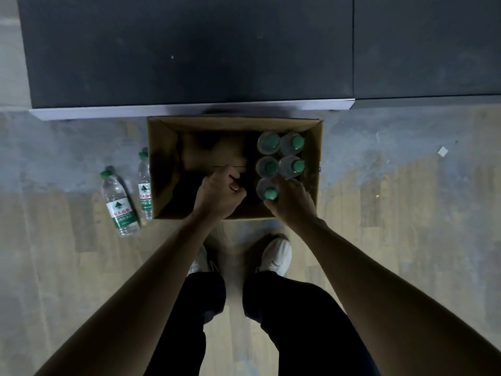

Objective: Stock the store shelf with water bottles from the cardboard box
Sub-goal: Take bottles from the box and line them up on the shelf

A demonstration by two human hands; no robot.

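An open cardboard box (pixel 162 169) sits on the floor against the dark shelf (pixel 189 50). Several clear water bottles with green caps (pixel 282 156) stand in its right half; the left half is bare. My right hand (pixel 291 202) curls around the nearest bottle (pixel 268 189) in the box, fingers round its neck below the cap. Over the box's middle hangs my left hand (pixel 219 195), its fingers curled and nothing visible in them. Two more bottles stand on the floor left of the box, one (pixel 119 204) apart from it and one (pixel 144 185) against its wall.
The shelf's pale front edge (pixel 189 109) runs just behind the box. My two feet in white shoes (pixel 275 256) stand right in front of the box on the wooden floor. A small scrap (pixel 442 151) lies on the floor far right.
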